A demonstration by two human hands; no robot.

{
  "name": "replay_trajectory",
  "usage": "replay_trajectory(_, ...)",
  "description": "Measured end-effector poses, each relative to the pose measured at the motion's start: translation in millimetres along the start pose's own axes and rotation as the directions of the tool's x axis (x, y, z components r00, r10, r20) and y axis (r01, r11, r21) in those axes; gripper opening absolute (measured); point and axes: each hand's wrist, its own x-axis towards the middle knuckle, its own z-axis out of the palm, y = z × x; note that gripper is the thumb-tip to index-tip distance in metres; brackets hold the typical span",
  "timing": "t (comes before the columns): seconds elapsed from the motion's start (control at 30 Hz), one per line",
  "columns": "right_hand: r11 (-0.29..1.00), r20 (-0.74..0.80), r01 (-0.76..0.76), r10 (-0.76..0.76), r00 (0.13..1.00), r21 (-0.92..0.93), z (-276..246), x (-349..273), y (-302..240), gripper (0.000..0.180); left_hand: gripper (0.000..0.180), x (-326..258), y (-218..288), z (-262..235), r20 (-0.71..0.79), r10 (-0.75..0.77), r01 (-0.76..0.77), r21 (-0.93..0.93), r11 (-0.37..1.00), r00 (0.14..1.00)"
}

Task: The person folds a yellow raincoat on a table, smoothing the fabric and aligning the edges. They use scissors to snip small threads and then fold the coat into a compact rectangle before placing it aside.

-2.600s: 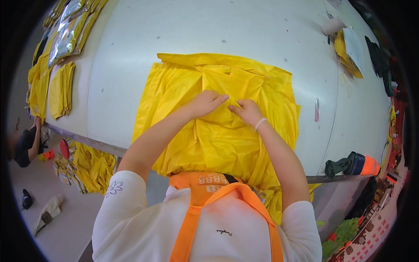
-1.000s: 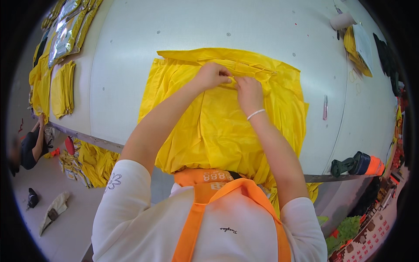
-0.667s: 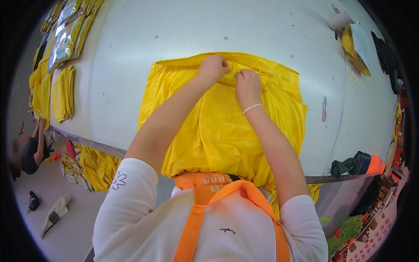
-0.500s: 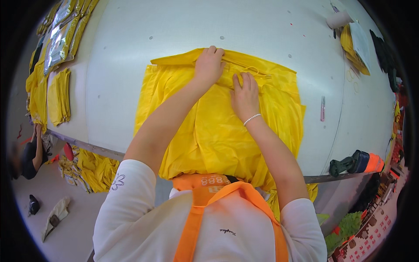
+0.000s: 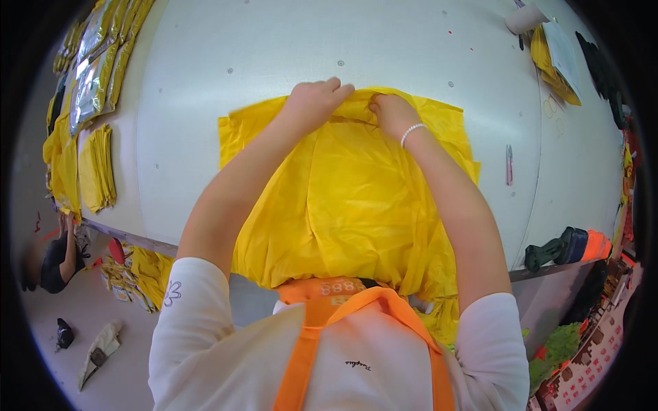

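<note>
A thin, shiny yellow garment point(image 5: 349, 205) lies spread over the table before me, its near end hanging past the edge at my orange apron. Its far edge is turned over into a fold. With fingers curled, my left hand point(image 5: 312, 104) grips this fold left of its middle. A short way to the right, my right hand point(image 5: 395, 116), a bead bracelet at its wrist, pinches the same folded edge. Both sets of fingertips are partly hidden by the fabric and the hands. Thread snips point(image 5: 509, 166) lie on the table to the right of the garment.
Yellow packs in clear bags point(image 5: 92, 85) and a folded yellow stack point(image 5: 97, 168) sit at the left. At the far right are a white roll point(image 5: 526, 19) and a yellow envelope-like packet point(image 5: 552, 65). An orange-and-dark bundle point(image 5: 582, 245) rests by the right edge. Another person point(image 5: 58, 257) is at lower left.
The far edge has been folded over toward me, and the cord seen on it is hidden. My left hand has shifted left and down; the right has moved up to the edge.
</note>
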Motion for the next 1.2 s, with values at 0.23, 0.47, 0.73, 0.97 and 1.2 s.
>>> replay_trajectory(0.23,0.987,-0.173,-0.163,0.16,0.972,-0.005,-0.2,17.1,-12.1,0.022,0.031,3.8,21.0,8.3,-0.129,0.09,-0.093,-0.019,0.995,0.988)
replay_trajectory(0.47,0.97,-0.242,-0.105,0.159,0.957,0.22,-9.1,7.6,9.3,0.03,0.049,-7.5,61.0,48.3,-0.097,-0.152,0.103,-0.394,0.913,0.984)
replay_trajectory(0.73,0.913,-0.05,-0.243,0.273,0.961,0.327,-36.8,-26.5,16.6,0.043,0.061,9.8,92.0,44.2,0.025,-0.122,0.124,-0.085,0.989,0.992)
replay_trajectory(0.97,0.993,-0.578,-0.1,0.118,0.807,0.064,9.4,-46.0,14.3,0.04,0.069,39.0,109.3,60.8,0.164,-0.184,0.153,0.183,0.971,0.969)
replay_trajectory(1.2,0.998,-0.587,-0.045,0.061,0.807,0.041,0.2,-49.3,91.1,0.022,0.069,37.7,121.0,62.2,0.144,-0.159,0.132,0.179,0.975,0.977)
